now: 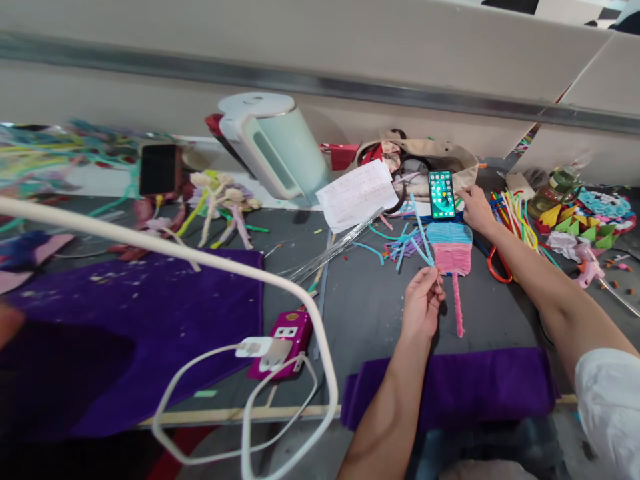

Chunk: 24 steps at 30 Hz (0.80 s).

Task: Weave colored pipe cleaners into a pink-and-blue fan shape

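My left hand is closed in a pinch on light blue pipe cleaners, whose long ends stick up above the fingers. Just behind it on the grey table lies a flat piece of pipe cleaners in blue and pink bands, with a fuzzy pink stem pointing toward me. My right hand reaches beside the right edge of a phone with a lit screen, its fingers partly stretched out; nothing shows in them. Whether the fingertips touch the phone, I cannot tell.
A pale kettle leans in view behind a handwritten paper. A white cable crosses the left side to a pink power strip. Folded purple cloth lies at the front edge. Orange-handled scissors sit right of the flat piece.
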Tool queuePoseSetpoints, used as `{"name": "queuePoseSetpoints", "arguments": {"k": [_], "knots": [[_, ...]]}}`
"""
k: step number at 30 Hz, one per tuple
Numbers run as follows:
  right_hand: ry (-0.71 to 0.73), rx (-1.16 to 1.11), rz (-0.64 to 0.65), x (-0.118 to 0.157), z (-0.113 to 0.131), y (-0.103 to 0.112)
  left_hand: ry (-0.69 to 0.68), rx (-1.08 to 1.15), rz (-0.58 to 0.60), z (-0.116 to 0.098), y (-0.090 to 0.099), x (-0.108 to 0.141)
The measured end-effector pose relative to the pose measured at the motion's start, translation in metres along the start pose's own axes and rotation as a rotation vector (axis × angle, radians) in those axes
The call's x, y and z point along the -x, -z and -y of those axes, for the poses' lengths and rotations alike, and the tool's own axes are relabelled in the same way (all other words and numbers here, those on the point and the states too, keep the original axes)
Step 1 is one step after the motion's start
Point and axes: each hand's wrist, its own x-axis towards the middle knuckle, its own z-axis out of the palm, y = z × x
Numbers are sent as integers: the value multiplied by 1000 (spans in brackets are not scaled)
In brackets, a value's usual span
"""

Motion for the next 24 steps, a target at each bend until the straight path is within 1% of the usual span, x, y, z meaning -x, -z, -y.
{"name": "queuePoseSetpoints", "arguments": {"k": [3, 5, 8, 11, 13, 15, 17, 22, 24], "knots": [[-58, -141, -125, 0, 4, 13, -53, -70, -24, 1, 0, -2], [-83, -247, -178, 2, 9, 24, -101, -121, -43, 2, 0, -3], [-114, -397, -217, 12, 19, 42, -167, -181, -57, 4, 0, -4], [-195, -554, -243, 29, 33, 58, -206, -226, -69, 6, 1, -7], [-265, -712, -229, 44, 44, 67, -247, -254, -72, 8, 3, -10], [-330, -901, -175, 58, 57, 72, -298, -292, -65, 11, 4, -13], [-388, -1026, -148, 72, 72, 75, -339, -325, -58, 13, 5, -15], [-447, -1169, -80, 102, 110, 71, -420, -377, -52, 15, 6, -18], [-471, -1208, -18, 110, 122, 66, -451, -399, -51, 15, 6, -18]]}}
